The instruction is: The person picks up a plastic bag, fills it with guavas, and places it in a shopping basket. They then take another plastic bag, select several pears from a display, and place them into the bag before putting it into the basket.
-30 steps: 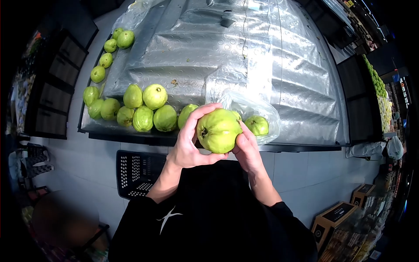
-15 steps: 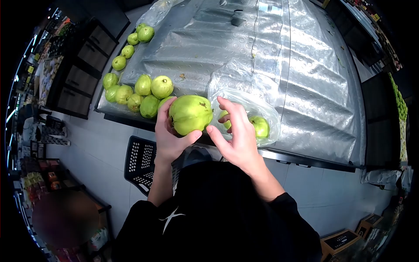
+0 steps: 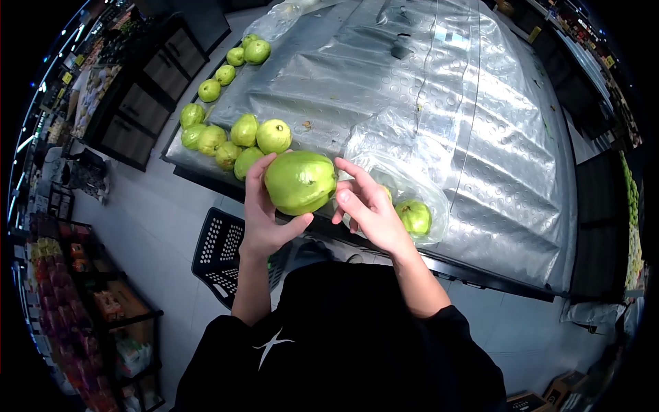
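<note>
A large green guava (image 3: 299, 182) rests in my left hand (image 3: 264, 223), whose fingers wrap its left side with the thumb below. My right hand (image 3: 371, 213) holds nothing; its fingers are apart and bent, the tips right at the guava's right side. Behind that hand lies a clear plastic bag (image 3: 439, 202) with guavas inside, one green guava (image 3: 414, 217) showing plainly and another mostly hidden by my fingers. Just beyond my left hand, several loose guavas (image 3: 244, 130) sit at the left corner of the display.
The display stand (image 3: 329, 89) is covered with silvery dimpled sheeting. More guavas (image 3: 209, 90) line its left edge, near a crumpled clear bag (image 3: 285, 20). A dark shopping basket (image 3: 218, 250) is below the front edge. Shelves of packaged goods (image 3: 110, 302) stand at the lower left.
The guava has turned in my left hand, its dark blemish no longer facing up. My right hand's fingers have curled in slightly. The view has shifted, and a blurred round shape has left the lower left.
</note>
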A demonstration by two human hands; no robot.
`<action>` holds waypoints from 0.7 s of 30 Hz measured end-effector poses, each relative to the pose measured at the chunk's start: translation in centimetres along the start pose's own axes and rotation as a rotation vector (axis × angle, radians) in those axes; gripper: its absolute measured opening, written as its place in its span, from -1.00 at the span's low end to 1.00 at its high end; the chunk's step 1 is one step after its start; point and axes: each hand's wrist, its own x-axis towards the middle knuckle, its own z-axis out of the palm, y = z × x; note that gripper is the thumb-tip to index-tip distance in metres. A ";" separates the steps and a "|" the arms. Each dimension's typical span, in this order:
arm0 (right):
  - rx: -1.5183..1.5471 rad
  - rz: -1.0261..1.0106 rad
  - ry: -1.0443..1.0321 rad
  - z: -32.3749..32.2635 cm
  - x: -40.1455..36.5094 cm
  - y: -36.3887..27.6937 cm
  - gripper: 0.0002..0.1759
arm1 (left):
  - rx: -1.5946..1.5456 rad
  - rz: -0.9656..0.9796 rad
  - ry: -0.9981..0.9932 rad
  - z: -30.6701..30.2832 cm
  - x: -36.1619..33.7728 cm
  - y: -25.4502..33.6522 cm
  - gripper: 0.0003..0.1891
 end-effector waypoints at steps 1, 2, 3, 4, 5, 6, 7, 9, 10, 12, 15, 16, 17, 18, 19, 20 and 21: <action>0.057 -0.006 -0.055 -0.7 0.0 1.1 -0.27 | 0.053 0.060 -0.077 0.6 0.4 0.3 -0.02; 0.055 -0.006 -0.040 -1.0 -0.3 1.3 -0.27 | 0.065 0.063 -0.104 1.4 0.4 0.4 -0.02; 0.180 -0.014 -0.071 -1.2 -0.7 1.4 -0.25 | 0.221 0.141 -0.176 1.8 0.7 0.4 -0.04; 0.305 -0.022 -0.101 -1.5 -1.2 1.6 -0.23 | 0.376 0.222 -0.247 2.3 1.1 0.5 -0.06; 0.302 -0.023 -0.086 -1.8 -1.7 2.0 -0.23 | 0.457 0.237 -0.285 3.1 1.2 0.9 -0.05; 0.425 -0.025 -0.053 -2.1 -2.3 2.6 -0.23 | 0.448 0.238 -0.293 3.9 1.1 1.0 -0.05; 0.548 -0.027 -0.020 -2.4 -2.9 3.3 -0.23 | 0.355 0.141 -0.275 4.6 0.9 1.1 -0.01; 0.725 -0.050 -0.071 -3.7 -3.8 4.0 -0.21 | 0.260 0.042 -0.279 5.2 0.6 0.7 0.13; 0.726 -0.056 -0.058 -3.9 -4.2 4.2 -0.21 | 0.253 0.041 -0.291 5.3 0.5 0.4 0.13; 0.424 -0.197 0.167 -4.0 -5.0 4.0 -0.17 | 0.070 -0.182 -0.305 5.3 0.2 0.3 0.19; 0.209 -0.294 0.242 -3.9 -5.8 3.6 -0.10 | -0.084 -0.341 -0.368 5.5 0.3 0.4 0.20; 0.021 -0.380 0.282 -3.9 -6.0 3.6 -0.05 | -0.173 -0.388 -0.391 5.6 0.4 0.4 0.20; 0.037 -0.355 0.257 -3.9 -6.2 3.5 0.06 | -0.222 -0.342 -0.392 5.8 0.3 -0.2 0.20; 0.039 -0.355 0.264 -3.8 -6.4 3.4 0.06 | -0.223 -0.346 -0.399 5.7 0.4 -0.6 0.20; 0.012 -0.381 0.241 -3.6 -6.4 3.4 0.08 | -0.230 -0.350 -0.450 5.4 0.6 -0.9 0.19; -0.015 -0.407 0.216 -3.5 -6.5 3.4 0.11 | -0.237 -0.354 -0.499 5.2 0.8 -1.0 0.18; -0.016 -0.426 0.189 -3.7 -6.3 3.7 0.15 | -0.236 -0.354 -0.501 5.2 0.9 -0.9 0.18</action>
